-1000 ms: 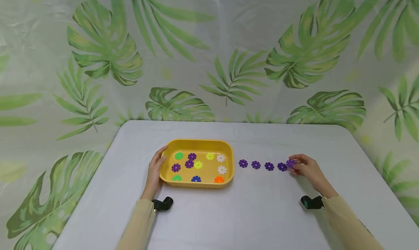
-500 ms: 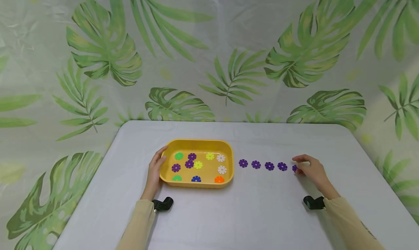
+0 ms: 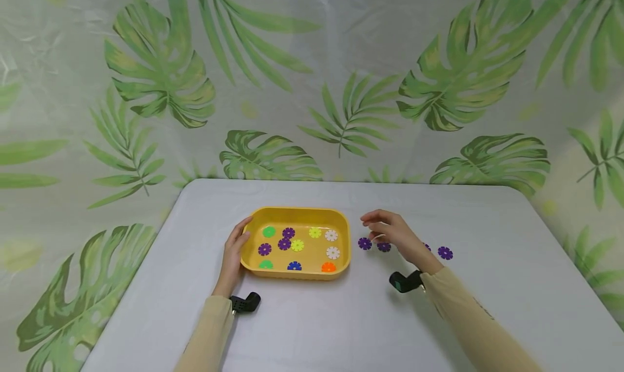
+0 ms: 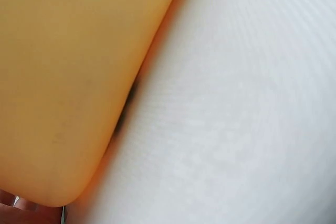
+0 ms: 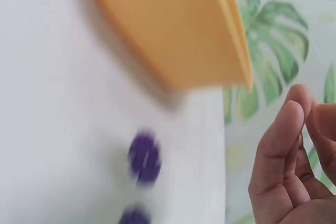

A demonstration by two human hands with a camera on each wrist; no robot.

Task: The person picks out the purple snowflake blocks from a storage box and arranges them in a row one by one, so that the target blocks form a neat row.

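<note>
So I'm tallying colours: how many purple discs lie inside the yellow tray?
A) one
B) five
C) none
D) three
D: the head view shows three purple discs in the yellow tray, among green, yellow, white, blue and orange ones.

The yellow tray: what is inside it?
Inside the yellow tray lie flower-shaped discs: three purple, two green, two yellow, two white, one blue, one orange. The near wall partly covers the front three.
</note>
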